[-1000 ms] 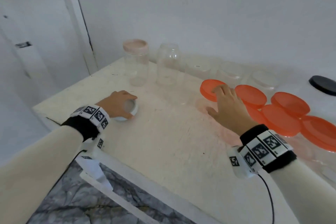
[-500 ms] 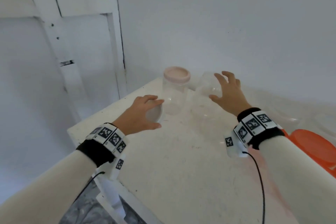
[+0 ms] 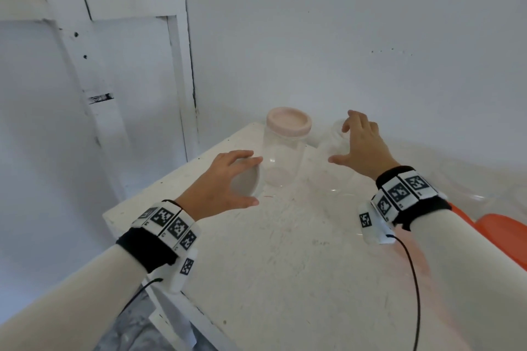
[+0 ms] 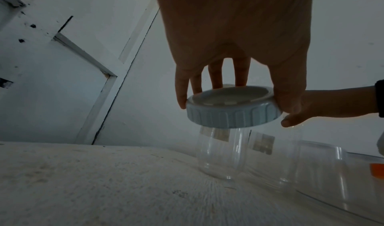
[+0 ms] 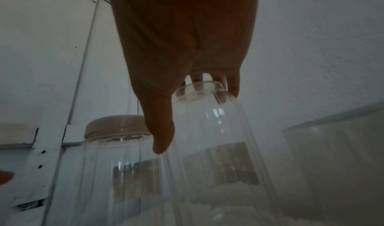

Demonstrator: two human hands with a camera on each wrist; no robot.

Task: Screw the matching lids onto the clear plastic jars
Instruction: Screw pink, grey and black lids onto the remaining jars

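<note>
Our left hand (image 3: 225, 179) holds the lid (image 4: 233, 108). The open jar (image 5: 216, 139) stands up, right under our wide right hand (image 3: 360, 145).

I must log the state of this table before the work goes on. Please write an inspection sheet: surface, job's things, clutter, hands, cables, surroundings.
Surface: white table, scuffed and speckled.
Job's things: capped jar with pink lid stands upright at the far edge; open clear jar beside it on the right, tilted in the right wrist view; pale blue ribbed lid held off the table; orange lids at the right edge.
Clutter: nothing seen.
Hands: left hand grips the blue lid by its rim; right hand is at the open jar's neck, grip not certain.
Cables: black cable hangs from the right wristband.
Surroundings: white wall, white door frame.
</note>
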